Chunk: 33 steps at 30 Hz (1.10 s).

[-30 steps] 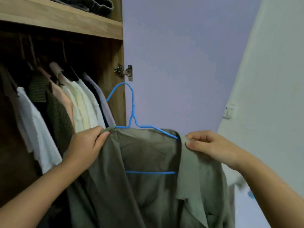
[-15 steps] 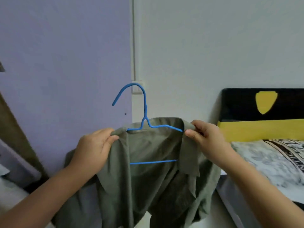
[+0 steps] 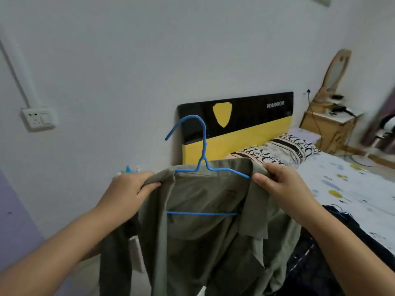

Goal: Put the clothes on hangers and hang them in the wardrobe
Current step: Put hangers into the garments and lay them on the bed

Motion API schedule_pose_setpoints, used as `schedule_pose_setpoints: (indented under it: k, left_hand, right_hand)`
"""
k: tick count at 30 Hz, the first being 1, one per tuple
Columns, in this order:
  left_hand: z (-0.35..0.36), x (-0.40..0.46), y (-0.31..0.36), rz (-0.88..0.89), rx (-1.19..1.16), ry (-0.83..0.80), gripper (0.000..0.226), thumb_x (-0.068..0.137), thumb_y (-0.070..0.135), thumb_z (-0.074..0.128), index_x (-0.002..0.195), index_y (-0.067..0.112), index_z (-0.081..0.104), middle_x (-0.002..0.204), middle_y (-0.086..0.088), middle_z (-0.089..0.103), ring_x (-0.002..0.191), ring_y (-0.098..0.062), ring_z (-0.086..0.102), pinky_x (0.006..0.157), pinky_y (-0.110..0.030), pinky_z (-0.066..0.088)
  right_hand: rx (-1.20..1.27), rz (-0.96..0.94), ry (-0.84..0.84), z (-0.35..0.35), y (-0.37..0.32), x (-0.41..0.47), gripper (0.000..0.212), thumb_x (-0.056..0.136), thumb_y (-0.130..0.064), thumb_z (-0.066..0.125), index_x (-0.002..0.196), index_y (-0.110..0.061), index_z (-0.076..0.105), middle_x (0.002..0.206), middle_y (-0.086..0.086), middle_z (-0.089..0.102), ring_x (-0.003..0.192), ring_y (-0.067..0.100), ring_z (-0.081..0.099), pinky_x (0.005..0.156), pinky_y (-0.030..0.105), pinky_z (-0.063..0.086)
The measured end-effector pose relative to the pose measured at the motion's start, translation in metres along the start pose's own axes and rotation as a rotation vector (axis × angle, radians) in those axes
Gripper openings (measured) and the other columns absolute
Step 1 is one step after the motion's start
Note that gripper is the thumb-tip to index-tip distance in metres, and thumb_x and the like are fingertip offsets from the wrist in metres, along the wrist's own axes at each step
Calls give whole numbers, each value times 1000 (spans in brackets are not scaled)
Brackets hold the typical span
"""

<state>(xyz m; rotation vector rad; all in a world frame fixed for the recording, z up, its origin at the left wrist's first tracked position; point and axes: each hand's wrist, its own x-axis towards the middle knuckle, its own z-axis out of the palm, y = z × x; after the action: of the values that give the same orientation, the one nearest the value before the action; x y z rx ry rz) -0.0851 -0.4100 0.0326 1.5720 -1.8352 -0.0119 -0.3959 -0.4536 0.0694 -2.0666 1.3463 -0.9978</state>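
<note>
An olive-green shirt [image 3: 203,236] hangs on a blue wire hanger [image 3: 203,159], held up in front of me. My left hand [image 3: 126,191] grips the shirt's left shoulder over the hanger's end. My right hand [image 3: 282,186] pinches the right shoulder and collar at the hanger's other end. The hanger's hook points up and to the left, and its lower bar shows through the open front. The wardrobe is out of view.
A bed [image 3: 346,189] with a patterned sheet and pillow [image 3: 284,152] stands at the right, with a black and yellow headboard [image 3: 245,122]. Dark clothes [image 3: 320,253] lie on its near edge. A wall socket [image 3: 38,119] is at the left, a wooden side table [image 3: 329,124] far right.
My view has swung from the open wardrobe to the right, toward the wall and the bed. Both hands keep the same hold on the shirt's shoulders on the hanger.
</note>
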Motion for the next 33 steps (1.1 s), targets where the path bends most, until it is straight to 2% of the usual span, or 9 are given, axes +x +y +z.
schedule_pose_setpoints:
  k: [3,8,11,13,16,18,21,24,33]
  left_hand:
    - [40,27,47,55,-54,14,27,76,46,44,70,27,61,51,12,48,61,-20,52,53,-23,35]
    - [108,66,119,215,-132,18,58,73,54,31,77,9,67,66,-9,65,66,-30,60,57,-36,42]
    - [142,85,163,279,-206,-30,58,74,52,34,85,7,70,72,-12,67,70,-31,61,59,-38,44]
    - [161,101,188,317,-224,-79,43,78,43,42,81,8,67,68,-8,63,67,-29,57,56,-35,40]
    - [185,129,222,394,-288,-120,15,80,30,47,66,28,54,56,14,46,55,-7,44,49,-23,28]
    - [202,150,239,434,-309,-122,24,85,23,55,63,30,47,53,18,42,56,3,40,48,-20,25]
    - [235,187,250,448,-340,-185,23,84,28,55,71,11,63,60,0,60,60,-16,52,53,-23,34]
    - [276,224,259,493,-365,-234,28,85,31,55,84,6,69,73,-10,67,70,-27,57,58,-32,39]
    - [405,285,288,464,-310,-498,18,90,25,56,88,9,64,76,-6,62,74,-23,51,57,-32,33]
  right_hand:
    - [-84,64,38,-49,31,-18,26,89,-21,60,69,-6,52,63,5,46,59,14,40,56,29,30]
    - [-193,184,94,-126,80,-57,15,86,-28,64,74,-20,59,69,4,58,67,23,54,61,36,42]
    - [-253,274,134,-169,99,-81,10,85,-30,64,79,-22,61,74,4,63,72,21,58,63,33,42]
    - [-284,343,156,-195,108,-93,8,84,-29,65,80,-22,63,79,6,65,78,22,61,65,32,44]
    - [-349,440,209,-225,122,-104,8,83,-31,66,80,-24,63,79,3,64,79,21,60,67,35,46]
    - [-389,491,275,-239,132,-103,14,84,-34,65,79,-22,62,75,1,61,75,18,56,64,31,42]
    - [-435,528,389,-250,149,-88,20,83,-34,65,67,-26,55,64,-6,53,64,8,48,56,25,34]
    - [-446,574,515,-254,177,-69,25,81,-32,69,64,-23,53,61,-6,49,60,8,45,54,25,30]
    - [-366,787,747,-256,288,-35,24,80,-25,71,73,-4,62,69,6,59,65,12,47,56,25,33]
